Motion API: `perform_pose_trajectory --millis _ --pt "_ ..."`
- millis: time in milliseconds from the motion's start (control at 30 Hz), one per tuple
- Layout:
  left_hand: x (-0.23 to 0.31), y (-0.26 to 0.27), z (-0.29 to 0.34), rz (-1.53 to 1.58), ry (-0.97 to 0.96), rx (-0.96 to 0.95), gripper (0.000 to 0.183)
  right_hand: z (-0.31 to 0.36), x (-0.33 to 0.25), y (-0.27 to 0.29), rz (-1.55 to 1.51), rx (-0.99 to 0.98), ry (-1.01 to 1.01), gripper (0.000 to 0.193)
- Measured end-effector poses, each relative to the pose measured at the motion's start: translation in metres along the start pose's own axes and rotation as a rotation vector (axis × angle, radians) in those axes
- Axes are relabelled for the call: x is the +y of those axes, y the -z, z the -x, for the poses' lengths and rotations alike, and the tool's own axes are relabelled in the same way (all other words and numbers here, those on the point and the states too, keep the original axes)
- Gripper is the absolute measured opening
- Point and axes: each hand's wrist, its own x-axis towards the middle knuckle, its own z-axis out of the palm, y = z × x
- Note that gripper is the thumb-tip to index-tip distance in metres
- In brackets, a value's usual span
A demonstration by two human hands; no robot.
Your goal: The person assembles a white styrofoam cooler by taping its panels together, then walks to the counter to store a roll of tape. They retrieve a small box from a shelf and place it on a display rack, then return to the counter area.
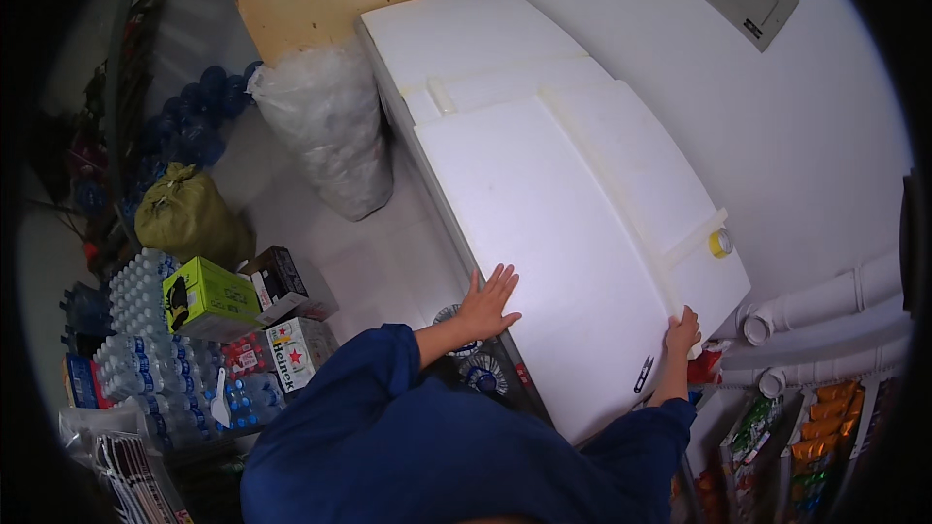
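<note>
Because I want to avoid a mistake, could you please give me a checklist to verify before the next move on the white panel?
1. Left hand placed on the white panel: ok, fingers spread at its near-left edge.
2. Right hand grip: cannot tell; it is near the lower end of the long pale strip, fingers partly hidden.
3. Panel surface free of loose things: not ok; a slim dark object, perhaps a cutter, lies left of the right hand.
4. Yellow roll within reach: probably ok, beyond the right hand.
5. Strip fully stuck down: cannot tell.
</note>
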Motion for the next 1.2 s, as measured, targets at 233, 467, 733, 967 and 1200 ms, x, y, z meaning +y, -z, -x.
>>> perform_pose_trajectory --millis 233,467,733,967,1200 --pt "-0.001 -0.011 0.001 0.014 0.005 0.023 0.08 0.0 0.005 -0.005 0.003 0.033 -0.004 0.047" --pt "-0.006 0.004 -0.005 0.014 0.028 0.033 0.071 0.019 -0.023 0.017 -0.018 0.063 -0.033 0.056" --pt "-0.183 0.087 -0.105 -0.146 0.199 0.422 0.056 0.069 -0.017 0.041 -0.195 0.4 0.066 0.043" --pt "-0.345 0.155 -0.246 -0.389 0.09 0.215 0.043 0.153 -0.067 0.072 -0.322 0.308 -0.259 0.021" --pt "-0.424 0.189 -0.335 -0.211 -0.183 -0.242 0.059 0.184 -0.208 0.032 -0.308 0.294 -0.313 0.015"
